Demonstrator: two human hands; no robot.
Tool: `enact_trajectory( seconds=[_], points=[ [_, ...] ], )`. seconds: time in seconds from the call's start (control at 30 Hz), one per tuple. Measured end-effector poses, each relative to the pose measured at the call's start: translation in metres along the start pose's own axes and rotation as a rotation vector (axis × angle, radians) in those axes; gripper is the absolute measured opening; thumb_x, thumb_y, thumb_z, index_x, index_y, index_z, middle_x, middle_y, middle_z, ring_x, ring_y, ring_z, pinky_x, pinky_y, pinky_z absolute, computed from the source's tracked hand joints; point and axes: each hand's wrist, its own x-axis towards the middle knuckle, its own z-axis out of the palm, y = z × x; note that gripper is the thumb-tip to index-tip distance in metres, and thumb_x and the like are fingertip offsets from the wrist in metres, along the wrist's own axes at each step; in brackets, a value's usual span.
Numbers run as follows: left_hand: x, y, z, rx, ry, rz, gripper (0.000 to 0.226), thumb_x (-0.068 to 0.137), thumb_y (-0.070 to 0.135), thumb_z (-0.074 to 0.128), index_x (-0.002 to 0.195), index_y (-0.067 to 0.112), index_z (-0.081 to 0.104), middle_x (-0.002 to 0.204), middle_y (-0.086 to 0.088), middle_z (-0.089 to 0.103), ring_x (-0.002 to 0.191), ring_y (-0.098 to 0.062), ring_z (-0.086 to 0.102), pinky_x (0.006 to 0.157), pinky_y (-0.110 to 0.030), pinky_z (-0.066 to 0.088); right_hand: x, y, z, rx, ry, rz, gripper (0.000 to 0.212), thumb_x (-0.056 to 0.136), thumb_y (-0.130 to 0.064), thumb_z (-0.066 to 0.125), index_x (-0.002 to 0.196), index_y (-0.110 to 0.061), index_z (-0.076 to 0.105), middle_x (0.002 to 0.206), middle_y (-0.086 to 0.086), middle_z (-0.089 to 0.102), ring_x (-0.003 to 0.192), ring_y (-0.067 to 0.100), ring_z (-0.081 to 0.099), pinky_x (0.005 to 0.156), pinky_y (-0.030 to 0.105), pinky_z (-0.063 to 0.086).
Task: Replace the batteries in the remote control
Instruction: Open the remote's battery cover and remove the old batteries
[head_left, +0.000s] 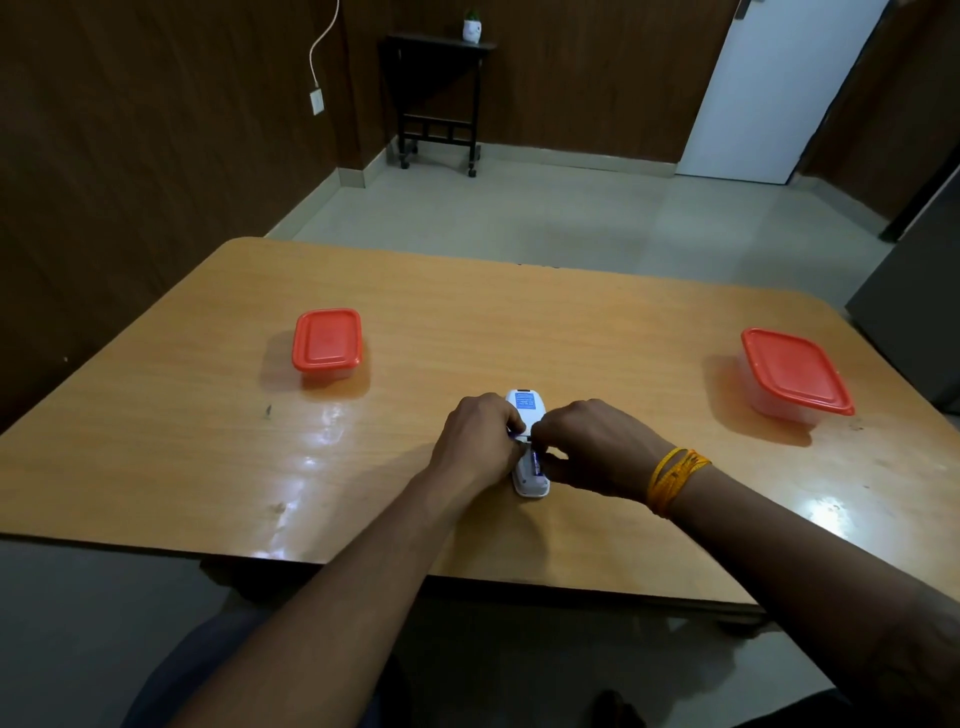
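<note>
A white remote control (525, 402) lies face down in the middle of the wooden table (467, 322), a blue label on its far end. Its battery bay is open, and a purple battery (536, 461) shows inside near the close end. My left hand (480, 434) grips the remote's left side. From the right, my right hand (597, 447) pinches at the battery with its fingertips. Whether the battery sits fully in the bay is hidden by my fingers. A yellow thread band circles my right wrist.
Two clear plastic boxes with red lids stand on the table: one at the far left (327, 340), one at the far right (795, 371). Beyond the table, a small dark stand (439, 98) with a white pot stands against the wall. A white door (769, 88) is at the back right.
</note>
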Motion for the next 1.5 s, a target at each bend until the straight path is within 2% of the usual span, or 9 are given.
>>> enact_trajectory(
  seconds=[0.23,0.37,0.5,0.67,0.77,1.03,1.3,1.4,1.5],
  points=[
    [0.002,0.000,-0.002,0.003,-0.007,-0.002,0.033,0.084,0.010,0.077,0.117,0.014,0.080,0.124,-0.010,0.075,0.117,-0.027,0.068,0.092,-0.034,0.055,-0.004,0.003,-0.002,0.043,-0.036,0.011,0.018,0.096,-0.031,0.071,0.108,-0.019,0.075,0.103,0.001,0.077,0.091,0.022,0.071,0.076,0.031,0.053],
    [0.004,0.000,-0.001,0.014,-0.023,-0.022,0.028,0.081,0.011,0.075,0.106,0.021,0.083,0.109,-0.006,0.077,0.102,-0.025,0.070,0.074,-0.027,0.048,0.010,0.002,-0.009,-0.061,-0.113,-0.002,0.019,0.096,-0.033,0.070,0.109,-0.020,0.076,0.103,0.004,0.077,0.095,0.028,0.069,0.080,0.037,0.055],
    [-0.001,0.005,-0.006,0.047,-0.031,0.007,0.013,0.082,0.012,0.071,0.085,0.019,0.082,0.080,-0.003,0.065,0.080,-0.025,0.057,0.066,-0.028,0.040,0.023,-0.005,-0.017,-0.176,-0.216,-0.009,0.021,0.097,-0.027,0.070,0.114,-0.016,0.074,0.108,0.008,0.075,0.100,0.029,0.069,0.072,0.028,0.041],
    [-0.003,0.007,-0.008,0.075,-0.043,-0.007,0.036,0.079,0.008,0.060,0.050,0.020,0.040,0.056,0.002,0.037,0.069,-0.038,0.054,0.052,-0.032,0.028,0.030,-0.016,-0.018,-0.207,-0.231,-0.005,0.020,0.094,-0.023,0.071,0.111,-0.014,0.071,0.108,0.011,0.071,0.095,0.034,0.068,0.070,0.033,0.044],
    [-0.003,0.007,-0.010,0.073,-0.044,-0.004,0.031,0.076,0.010,0.059,0.051,0.017,0.042,0.055,0.002,0.035,0.065,-0.026,0.040,0.050,-0.031,0.027,0.025,-0.016,-0.015,-0.206,-0.197,-0.010,0.020,0.089,-0.023,0.070,0.106,-0.014,0.068,0.103,0.011,0.069,0.088,0.033,0.068,0.067,0.036,0.049],
    [-0.002,0.006,-0.009,0.006,-0.062,0.007,0.023,0.081,0.007,0.064,0.085,0.020,0.082,0.085,-0.009,0.067,0.088,-0.033,0.067,0.067,-0.031,0.048,-0.009,-0.008,0.010,0.055,0.120,-0.127,0.028,0.085,-0.017,0.073,0.105,-0.024,0.055,0.089,0.003,0.065,0.065,0.025,0.063,0.055,0.028,0.040],
    [-0.001,0.004,-0.006,0.002,-0.018,-0.028,0.030,0.086,0.011,0.074,0.114,0.016,0.080,0.123,-0.010,0.074,0.111,-0.030,0.069,0.081,-0.037,0.060,-0.020,-0.008,0.036,0.073,0.136,-0.055,0.032,0.096,-0.027,0.050,0.126,-0.028,0.061,0.104,0.002,0.063,0.076,0.026,0.062,0.060,0.036,0.046],
    [0.000,0.004,-0.006,0.007,-0.014,-0.025,0.033,0.085,0.014,0.078,0.118,0.015,0.079,0.124,-0.010,0.074,0.115,-0.027,0.069,0.090,-0.036,0.059,-0.023,-0.011,0.041,0.079,0.150,0.000,0.035,0.093,-0.031,0.038,0.117,-0.025,0.064,0.102,0.002,0.060,0.074,0.025,0.059,0.059,0.036,0.045],
    [0.000,0.004,-0.005,0.018,-0.009,-0.023,0.034,0.085,0.016,0.079,0.118,0.016,0.079,0.122,-0.009,0.075,0.113,-0.027,0.069,0.091,-0.037,0.058,-0.028,-0.019,0.047,0.180,0.231,0.095,0.012,0.094,-0.029,0.056,0.097,-0.021,0.063,0.091,0.000,0.056,0.065,0.021,0.054,0.057,0.034,0.042]
  ],
)
